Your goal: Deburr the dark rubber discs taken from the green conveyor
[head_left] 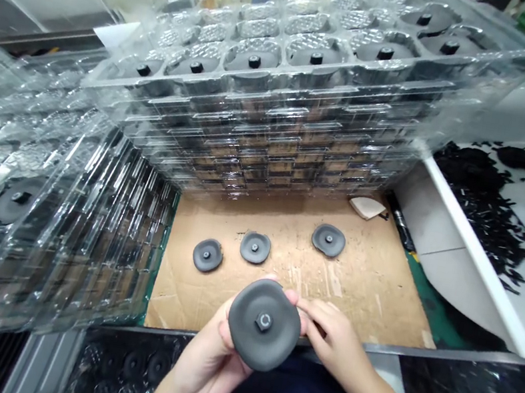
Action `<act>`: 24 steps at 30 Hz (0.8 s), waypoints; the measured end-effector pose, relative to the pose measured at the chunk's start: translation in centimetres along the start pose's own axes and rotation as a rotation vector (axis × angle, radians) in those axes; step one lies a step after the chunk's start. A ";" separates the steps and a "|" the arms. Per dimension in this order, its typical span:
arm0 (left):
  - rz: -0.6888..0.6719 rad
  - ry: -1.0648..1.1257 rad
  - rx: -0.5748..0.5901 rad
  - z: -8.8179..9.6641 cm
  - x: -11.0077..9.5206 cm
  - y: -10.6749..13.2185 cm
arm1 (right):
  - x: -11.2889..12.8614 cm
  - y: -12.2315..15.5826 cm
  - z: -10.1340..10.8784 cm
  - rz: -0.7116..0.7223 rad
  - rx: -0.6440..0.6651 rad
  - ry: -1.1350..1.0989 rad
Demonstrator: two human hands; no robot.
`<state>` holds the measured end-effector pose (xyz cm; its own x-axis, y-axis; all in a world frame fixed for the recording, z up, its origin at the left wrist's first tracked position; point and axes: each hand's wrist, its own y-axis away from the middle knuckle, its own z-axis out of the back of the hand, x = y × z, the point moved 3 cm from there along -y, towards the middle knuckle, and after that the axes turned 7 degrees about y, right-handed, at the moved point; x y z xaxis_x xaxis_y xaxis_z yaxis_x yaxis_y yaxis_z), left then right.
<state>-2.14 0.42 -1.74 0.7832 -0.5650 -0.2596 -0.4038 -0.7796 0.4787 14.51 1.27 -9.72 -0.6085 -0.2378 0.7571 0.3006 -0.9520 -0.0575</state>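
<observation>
In the head view, a dark disc (245, 339) is held up close to the camera, above the near edge of a cardboard sheet (375, 304) and in front of the body. It is grasped by the left hand (214, 368), with the thumb set at its left rim and the palm below; the fingers are mostly hidden behind it. At the opposite rim, the fingertips of the right hand (330, 334) are held; whether the edge is pinched or only touched by them cannot be told.

The disc thus lies between the two hands, to the right of and above the left palm and to the left of the right hand. Most of its support is seemingly given by the left hand, which is also the nearer. Its broad face is turned toward the camera, with the hub (265, 321) pointing that way; no clear long axis can be made out in its rounded-square outline.

Beyond it, three similar discs (255, 248) are laid apart on the cardboard sheet, hubs up, backed by a stack of clear trays (280, 95).
</observation>
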 end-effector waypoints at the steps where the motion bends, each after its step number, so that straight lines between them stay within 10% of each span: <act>1: 0.007 -0.004 0.007 -0.2 0.0 -0.1 | 0.1 -0.1 0.5 -0.014 -0.018 0.002; 6: 0.004 -0.010 0.028 -0.4 0.6 -0.1 | 4.7 -1.6 6.7 -0.043 -0.202 0.011; 11: -0.153 -0.124 -0.028 0.0 1.0 0.1 | 10.7 -3.6 8.6 0.543 -0.196 0.069; 24: -0.225 -0.192 -0.175 0.8 0.5 0.4 | 6.6 -4.7 5.7 0.073 -0.134 -0.057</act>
<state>-2.31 -0.34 -2.37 0.7334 -0.4373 -0.5204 -0.1302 -0.8418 0.5239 13.23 5.27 -0.72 -0.5446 -0.3000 0.7832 0.2399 -0.9505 -0.1973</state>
